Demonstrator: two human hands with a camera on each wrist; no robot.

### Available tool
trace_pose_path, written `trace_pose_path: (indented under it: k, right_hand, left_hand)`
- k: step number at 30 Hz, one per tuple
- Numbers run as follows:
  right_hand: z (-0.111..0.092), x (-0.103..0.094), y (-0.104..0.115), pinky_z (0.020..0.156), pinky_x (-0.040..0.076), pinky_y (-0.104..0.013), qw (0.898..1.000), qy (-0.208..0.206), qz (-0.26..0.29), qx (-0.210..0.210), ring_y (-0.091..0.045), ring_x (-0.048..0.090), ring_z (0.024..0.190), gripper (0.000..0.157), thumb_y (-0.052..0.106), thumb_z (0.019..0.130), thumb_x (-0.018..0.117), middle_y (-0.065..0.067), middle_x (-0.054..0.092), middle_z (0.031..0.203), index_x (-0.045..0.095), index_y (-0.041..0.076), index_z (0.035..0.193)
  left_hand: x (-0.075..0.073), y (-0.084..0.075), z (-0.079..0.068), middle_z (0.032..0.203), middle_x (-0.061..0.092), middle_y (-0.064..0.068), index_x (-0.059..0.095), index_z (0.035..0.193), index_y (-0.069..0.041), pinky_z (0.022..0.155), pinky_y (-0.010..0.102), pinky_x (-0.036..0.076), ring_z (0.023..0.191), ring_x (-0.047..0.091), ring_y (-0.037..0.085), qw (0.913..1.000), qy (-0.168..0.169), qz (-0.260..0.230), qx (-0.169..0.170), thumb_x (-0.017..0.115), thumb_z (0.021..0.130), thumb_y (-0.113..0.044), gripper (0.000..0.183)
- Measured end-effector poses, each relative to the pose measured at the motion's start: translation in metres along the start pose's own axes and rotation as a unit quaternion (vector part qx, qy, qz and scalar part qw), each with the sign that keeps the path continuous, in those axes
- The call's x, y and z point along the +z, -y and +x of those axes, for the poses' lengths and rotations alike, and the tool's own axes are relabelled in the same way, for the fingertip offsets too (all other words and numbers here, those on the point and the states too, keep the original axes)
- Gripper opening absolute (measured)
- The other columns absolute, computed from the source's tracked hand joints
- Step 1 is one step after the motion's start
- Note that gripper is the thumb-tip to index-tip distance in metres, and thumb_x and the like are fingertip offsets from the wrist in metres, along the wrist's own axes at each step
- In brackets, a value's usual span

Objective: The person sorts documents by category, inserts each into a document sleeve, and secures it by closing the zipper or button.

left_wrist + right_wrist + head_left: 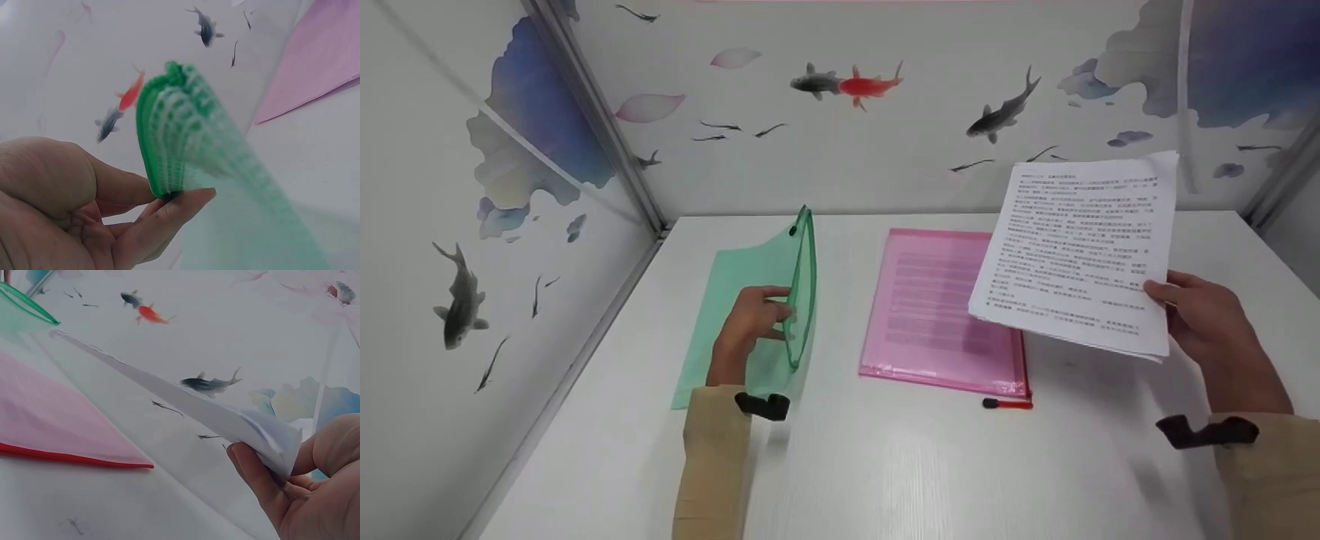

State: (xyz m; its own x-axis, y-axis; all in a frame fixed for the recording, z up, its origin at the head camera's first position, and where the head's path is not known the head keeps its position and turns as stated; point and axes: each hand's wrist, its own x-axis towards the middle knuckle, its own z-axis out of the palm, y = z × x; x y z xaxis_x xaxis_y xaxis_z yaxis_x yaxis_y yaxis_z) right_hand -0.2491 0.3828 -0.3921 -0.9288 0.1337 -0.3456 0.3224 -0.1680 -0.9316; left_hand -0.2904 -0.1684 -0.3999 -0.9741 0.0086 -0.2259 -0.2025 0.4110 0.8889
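Note:
On the left side of the table, my left hand [754, 322] pinches the zipped edge of a green zipper file bag [727, 285]. That edge is lifted and its mouth gapes; in the left wrist view the green zipper band [149, 129] bends between thumb and fingers. My right hand [1207, 311] grips a stack of printed paper [1072, 255] by its right edge, thumb on top, fingers beneath. The stack is raised above the table, partly covering a pink zipper file bag [937, 315]. Inside the pink bag, lines of print show through.
A small red-and-black zipper pull [1009, 404] lies at the pink bag's lower right corner. The white table [885, 465] meets a back wall [840, 165] painted with fish, and a side wall [510, 300] stands at the left.

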Motion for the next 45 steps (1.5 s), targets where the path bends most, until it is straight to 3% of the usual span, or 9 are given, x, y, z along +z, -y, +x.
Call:
trace_pose_path:
  k: [6, 22, 29, 37, 45]
  right_hand:
    - [0.0, 0.025, 0.0, 0.074, 0.056, -0.019, 1.0, 0.007, -0.005, -0.021, -0.002, 0.067, 0.085, 0.092, 0.025, 0.092, 0.073, 0.017, 0.065, 0.098, 0.014, 0.007, 0.161]
    - [-0.001, 0.082, 0.002, 0.08, 0.056, -0.018, 0.997, 0.053, -0.036, -0.031, -0.004, 0.065, 0.094, 0.077, 0.025, 0.1, 0.062, 0.01, 0.058, 0.113, 0.019, 0.005, 0.16]
    - [-0.003, 0.101, 0.004, 0.081, 0.055, -0.019, 0.996, 0.076, -0.02, -0.037, -0.005, 0.066, 0.096, 0.074, 0.023, 0.1, 0.062, 0.008, 0.06, 0.116, 0.021, 0.004, 0.159]
    - [-0.008, 0.12, 0.007, 0.077, 0.057, -0.02, 0.995, 0.091, 0.013, -0.045, -0.007, 0.07, 0.092, 0.057, 0.017, 0.1, 0.061, 0.01, 0.071, 0.104, 0.034, 0.005, 0.149]
    - [-0.009, 0.134, 0.007, 0.079, 0.057, -0.02, 0.993, 0.109, 0.008, -0.04, -0.008, 0.069, 0.096, 0.056, 0.017, 0.102, 0.057, 0.007, 0.066, 0.114, 0.033, 0.006, 0.152]
  left_hand:
    - [0.001, -0.004, -0.002, 0.14, 0.056, 0.023, 0.051, 0.144, -0.002, 0.074, 0.032, 0.062, 0.128, 0.057, 0.033, 0.9999, 0.005, -0.012, 0.006, 0.054, 0.098, -0.003, 0.046]
    - [0.018, -0.016, -0.002, 0.133, 0.061, 0.02, 0.055, 0.141, -0.004, 0.075, 0.034, 0.063, 0.112, 0.063, 0.026, 1.0, -0.001, -0.007, 0.005, 0.057, 0.097, -0.002, 0.044]
    - [0.022, -0.022, -0.008, 0.131, 0.062, 0.02, 0.056, 0.14, -0.003, 0.074, 0.036, 0.063, 0.108, 0.065, 0.026, 0.9996, 0.005, -0.013, 0.023, 0.057, 0.097, -0.001, 0.043]
    - [0.027, -0.025, -0.008, 0.132, 0.061, 0.02, 0.056, 0.14, -0.004, 0.069, 0.031, 0.061, 0.105, 0.065, 0.024, 0.9982, 0.021, -0.045, 0.032, 0.056, 0.097, -0.001, 0.043]
    - [0.034, -0.028, -0.01, 0.131, 0.062, 0.02, 0.057, 0.139, -0.003, 0.072, 0.035, 0.063, 0.106, 0.066, 0.025, 0.9983, 0.018, -0.038, 0.04, 0.058, 0.097, -0.002, 0.042]
